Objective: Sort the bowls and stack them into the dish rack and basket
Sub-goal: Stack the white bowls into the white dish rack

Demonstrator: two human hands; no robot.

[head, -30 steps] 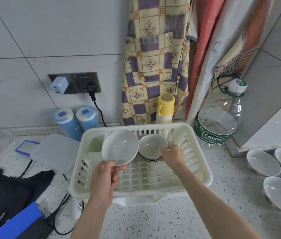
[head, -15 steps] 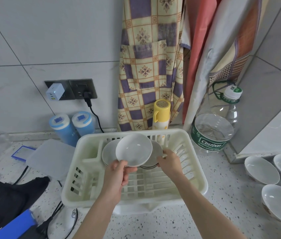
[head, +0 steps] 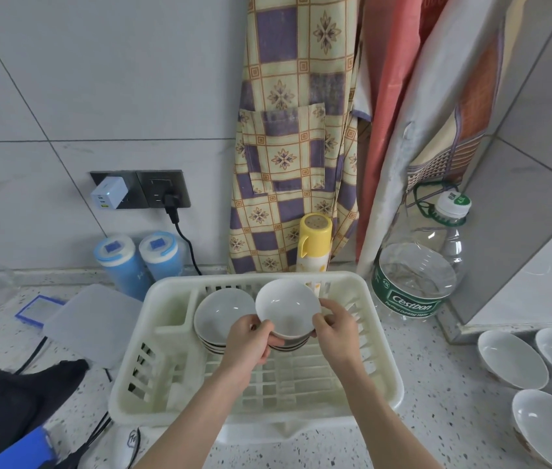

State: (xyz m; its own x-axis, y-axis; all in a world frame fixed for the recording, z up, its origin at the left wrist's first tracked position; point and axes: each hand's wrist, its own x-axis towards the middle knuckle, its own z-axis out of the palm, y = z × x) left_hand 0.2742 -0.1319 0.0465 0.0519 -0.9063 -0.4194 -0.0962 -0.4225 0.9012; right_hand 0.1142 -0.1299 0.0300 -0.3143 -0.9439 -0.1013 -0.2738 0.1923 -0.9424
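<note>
Speckled stone counter (head: pixel 420 431) runs under a grey tiled wall, with a checked apron (head: pixel 288 147) hanging behind and a big water bottle (head: pixel 416 265) standing to the right.

From the head camera, the only view, a white dish rack (head: pixel 257 401) sits in the middle of the counter. At its back stand two short stacks of bowls: the left stack (head: pixel 220 319) is untouched, and a white bowl (head: pixel 286 308) is being lowered onto the right stack (head: pixel 290 345), tilted toward the camera. The left hand (head: pixel 251 340) pinches the bowl's near rim, thumb on the inside and fingers curled beneath. The right hand (head: pixel 335 328) curls round the right side, though I cannot tell whether it holds the same bowl or the stack under it.

A second ago the left hand held this bowl over the rack's left half, hiding the left stack; half a second ago it was midway; now it sits over the right stack, where the right hand has waited throughout. So the bowl was matched to the right pile and looks nearly seated (only the release seems left).

More bowls (head: pixel 511 358) wait on the counter at the far right, well apart from the rack, so the sorting is far from done. No basket shows.
</note>
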